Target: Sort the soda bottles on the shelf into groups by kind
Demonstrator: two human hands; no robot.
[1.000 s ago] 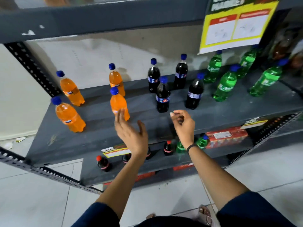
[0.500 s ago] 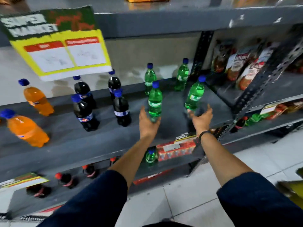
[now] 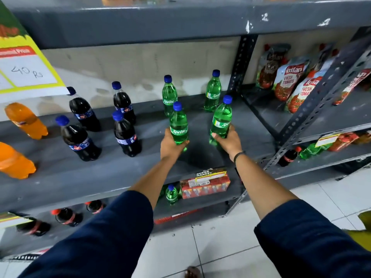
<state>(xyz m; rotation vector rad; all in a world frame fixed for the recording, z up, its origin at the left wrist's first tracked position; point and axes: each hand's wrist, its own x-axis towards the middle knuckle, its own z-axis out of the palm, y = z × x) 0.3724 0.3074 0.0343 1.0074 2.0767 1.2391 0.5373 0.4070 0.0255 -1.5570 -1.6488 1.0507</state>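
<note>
Left grip (image 3: 172, 143) clamped on front-left Sprite bottle (image 3: 178, 125); right grip (image 3: 227, 140) on front-right Sprite bottle (image 3: 220, 120); both upright, caps up.

Dark navy sleeves (image 3: 104, 235) pushed above the forearms — a thin black wristband (image 3: 239, 155) on the right.

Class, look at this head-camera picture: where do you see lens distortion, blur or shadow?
Head view: wide-angle bending bows the top shelf edge and tilts bottles outward; the orange bottle at the left edge is smeared; a dark shadow lies on the shelf below the left hand and right hand.
</note>
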